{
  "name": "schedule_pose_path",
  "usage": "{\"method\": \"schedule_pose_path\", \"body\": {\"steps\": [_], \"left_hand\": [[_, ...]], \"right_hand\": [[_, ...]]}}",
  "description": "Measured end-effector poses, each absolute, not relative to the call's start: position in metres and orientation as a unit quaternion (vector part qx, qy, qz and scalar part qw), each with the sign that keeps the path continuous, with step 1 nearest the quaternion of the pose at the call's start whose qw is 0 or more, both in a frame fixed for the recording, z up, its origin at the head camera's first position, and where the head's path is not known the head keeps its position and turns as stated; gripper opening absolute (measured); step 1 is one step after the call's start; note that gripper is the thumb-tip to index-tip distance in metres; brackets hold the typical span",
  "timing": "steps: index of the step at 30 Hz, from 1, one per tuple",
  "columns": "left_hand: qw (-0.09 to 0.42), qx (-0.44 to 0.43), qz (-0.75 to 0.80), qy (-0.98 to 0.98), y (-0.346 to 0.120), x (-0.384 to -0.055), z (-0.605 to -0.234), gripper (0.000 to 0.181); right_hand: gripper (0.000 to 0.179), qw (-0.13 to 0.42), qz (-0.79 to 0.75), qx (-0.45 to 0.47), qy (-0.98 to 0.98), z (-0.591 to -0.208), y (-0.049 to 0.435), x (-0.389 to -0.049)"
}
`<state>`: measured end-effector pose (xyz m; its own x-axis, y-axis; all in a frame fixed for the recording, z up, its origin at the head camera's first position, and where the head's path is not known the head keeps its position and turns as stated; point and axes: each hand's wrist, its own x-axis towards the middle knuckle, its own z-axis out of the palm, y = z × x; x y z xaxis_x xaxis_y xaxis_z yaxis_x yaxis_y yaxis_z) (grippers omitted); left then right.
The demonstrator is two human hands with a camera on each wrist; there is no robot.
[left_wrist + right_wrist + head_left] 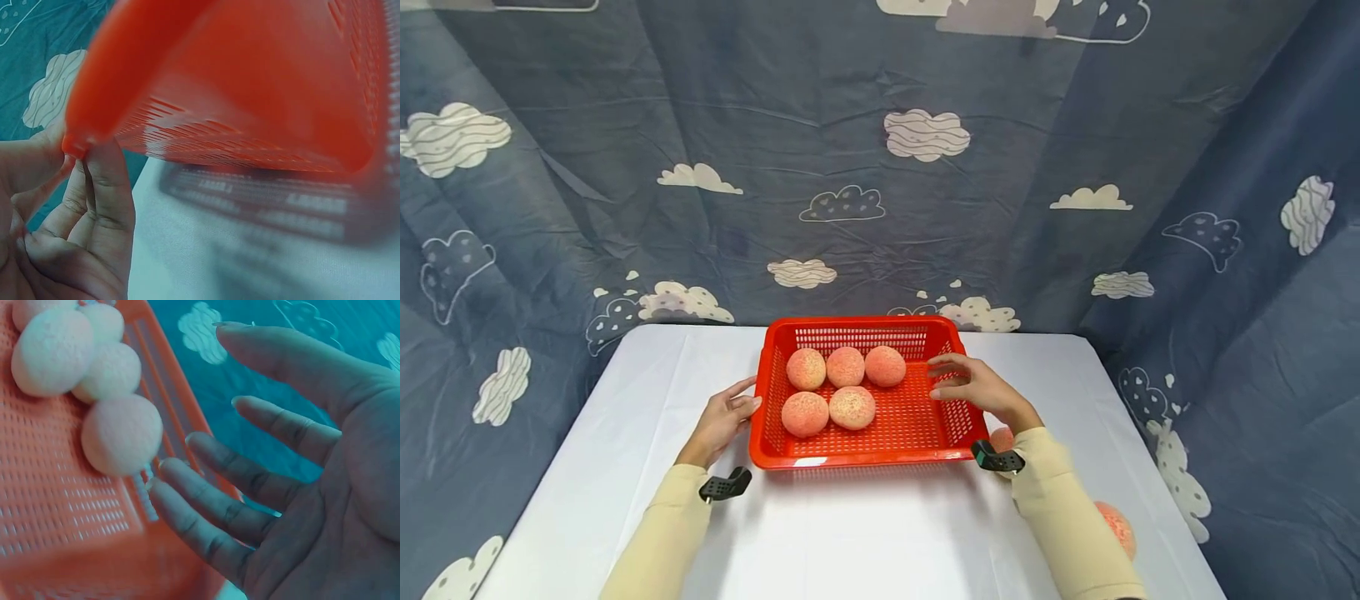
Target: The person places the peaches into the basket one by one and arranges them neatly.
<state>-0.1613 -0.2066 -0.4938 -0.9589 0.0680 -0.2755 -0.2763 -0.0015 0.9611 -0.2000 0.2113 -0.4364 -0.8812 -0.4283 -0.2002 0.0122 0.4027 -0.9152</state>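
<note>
A red plastic basket (910,421) holds several pinkish-yellow peaches (846,367), grouped toward its left and back. At its left side my left hand (724,421) pinches the rim; the left wrist view shows the thumb and fingers meeting around the red rim (134,69). My right hand (977,387) is over the basket's right side, fingers spread and slightly bent, with nothing in it. In the right wrist view the fingertips lie near a peach (122,434) but appear apart from it.
Outside the basket, one peach (1002,439) is partly hidden by the right wrist. Another peach (1117,529) lies farther right, partly behind the right sleeve. A white cloth covers the table (850,533). Behind it hangs a dark blue curtain (820,267) with cloud prints.
</note>
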Motion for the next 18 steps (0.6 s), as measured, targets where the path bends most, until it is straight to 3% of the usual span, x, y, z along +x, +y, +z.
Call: {"method": "schedule_pose_path", "body": {"steps": [18], "left_hand": [[0.125, -0.092, 0.689, 0.708, -0.207, -0.16, -0.492, 0.058]], "right_hand": [[0.052, 0.146, -0.528, -0.054, 0.835, -0.452, 0.29, -0.171]]}}
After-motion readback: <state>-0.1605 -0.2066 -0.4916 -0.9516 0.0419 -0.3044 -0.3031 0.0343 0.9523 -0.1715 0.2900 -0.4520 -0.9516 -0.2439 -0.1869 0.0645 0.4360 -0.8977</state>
